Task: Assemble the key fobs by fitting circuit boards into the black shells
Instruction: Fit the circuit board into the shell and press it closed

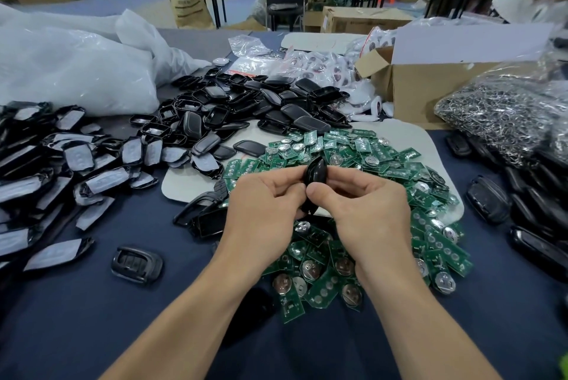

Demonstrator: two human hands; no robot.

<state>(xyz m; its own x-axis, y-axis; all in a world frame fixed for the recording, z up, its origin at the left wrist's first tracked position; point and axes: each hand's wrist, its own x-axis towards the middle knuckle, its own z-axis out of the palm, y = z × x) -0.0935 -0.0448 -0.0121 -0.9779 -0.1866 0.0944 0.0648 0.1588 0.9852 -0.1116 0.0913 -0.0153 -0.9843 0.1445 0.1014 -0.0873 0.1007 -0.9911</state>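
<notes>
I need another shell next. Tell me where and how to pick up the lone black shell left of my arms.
Pinch the black shell across its two long sides, coming straight down from above. It lies flat on the cloth, touching nothing else, so both edges look free.

From my remote seat I read the black oval plastic shell [315, 175] as smooth and glossy, catching a soft highlight, while the heap of green circuit boards [368, 161] looks lacquered and carries bright, polished metal discs. The dark blue table cover [92, 318] is matt cloth (no shine anywhere), the brown box [424, 93] is dull cardboard, and the big white bags [70, 72] are thin, crinkled, faintly shiny plastic film. The clear bag of silvery rings [498, 118] glitters like bare metal wire.
</notes>
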